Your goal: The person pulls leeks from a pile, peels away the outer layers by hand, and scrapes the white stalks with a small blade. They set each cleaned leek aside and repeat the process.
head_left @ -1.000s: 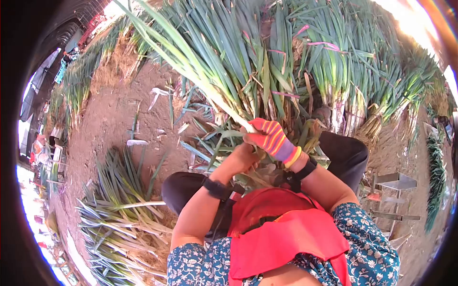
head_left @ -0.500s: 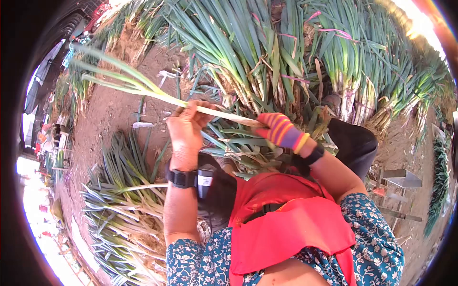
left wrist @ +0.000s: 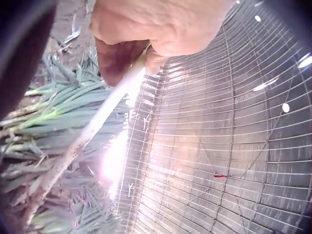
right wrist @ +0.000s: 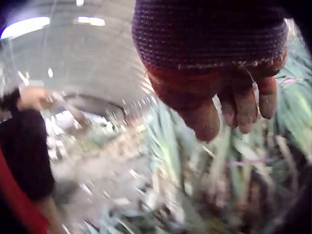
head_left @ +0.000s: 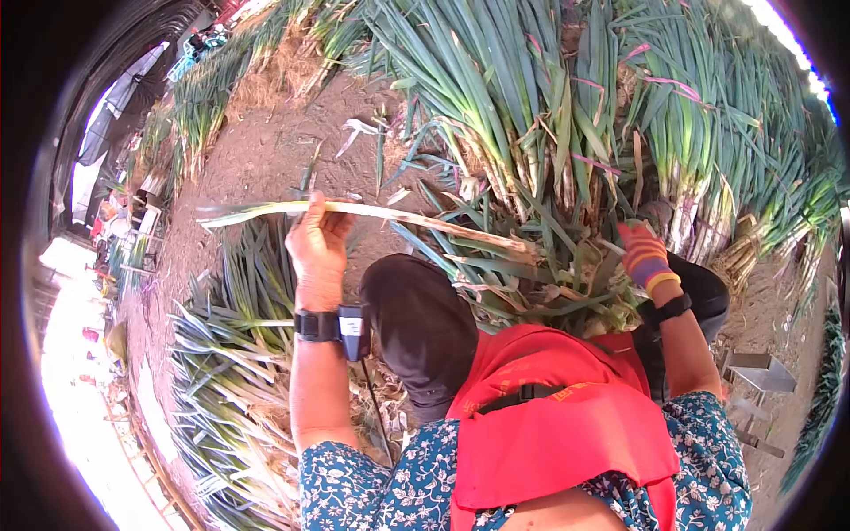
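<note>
Over the soil (head_left: pixel 266 146), the left hand (head_left: pixel 317 246) pinches a leek (head_left: pixel 394 214); the right hand (head_left: pixel 646 255) (gloved) hangs loose.

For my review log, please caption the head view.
Bare left hand holds a long leek-like stalk, gloved right hand apart from it, leafy bundles beyond.

Right hand (head_left: pixel 646 251) now off leek (head_left: pixel 381 211)

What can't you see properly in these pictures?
- Leafy top of the held stalk: left wrist view, hidden behind the left hand.
- How the left hand's fingers curl: right wrist view, motion blur.
- Any words on the pale label at the left wrist: head view, too small to read.
</note>
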A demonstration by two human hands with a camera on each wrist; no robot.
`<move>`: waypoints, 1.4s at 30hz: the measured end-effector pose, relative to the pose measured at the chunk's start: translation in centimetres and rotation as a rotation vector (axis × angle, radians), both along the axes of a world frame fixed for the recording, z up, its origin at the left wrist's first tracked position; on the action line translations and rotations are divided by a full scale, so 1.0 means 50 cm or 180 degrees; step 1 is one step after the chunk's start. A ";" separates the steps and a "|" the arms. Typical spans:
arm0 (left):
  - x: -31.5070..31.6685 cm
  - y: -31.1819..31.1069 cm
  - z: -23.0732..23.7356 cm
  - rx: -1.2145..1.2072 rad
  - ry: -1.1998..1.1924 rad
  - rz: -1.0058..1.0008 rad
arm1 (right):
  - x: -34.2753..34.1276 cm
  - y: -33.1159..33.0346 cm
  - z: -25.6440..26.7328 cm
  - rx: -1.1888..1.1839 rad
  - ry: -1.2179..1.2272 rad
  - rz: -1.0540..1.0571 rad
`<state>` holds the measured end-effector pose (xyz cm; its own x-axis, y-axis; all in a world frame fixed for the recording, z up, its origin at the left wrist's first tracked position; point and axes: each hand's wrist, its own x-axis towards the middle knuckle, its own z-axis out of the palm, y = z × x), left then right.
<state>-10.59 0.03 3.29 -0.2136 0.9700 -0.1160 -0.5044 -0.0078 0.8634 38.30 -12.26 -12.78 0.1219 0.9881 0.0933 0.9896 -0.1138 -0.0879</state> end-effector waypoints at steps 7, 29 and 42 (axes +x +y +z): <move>0.212 -0.052 -0.019 -0.0029 -0.0111 -0.0500 | -0.342 0.044 0.291 0.1936 0.1140 0.1741; 0.244 -0.081 -0.065 -0.0012 -0.0311 -0.1732 | -0.299 0.029 0.236 -0.1039 0.5245 0.0905; 0.234 -0.087 -0.058 0.0397 -0.0220 -0.1856 | -0.206 0.070 0.109 0.0939 0.0629 0.1028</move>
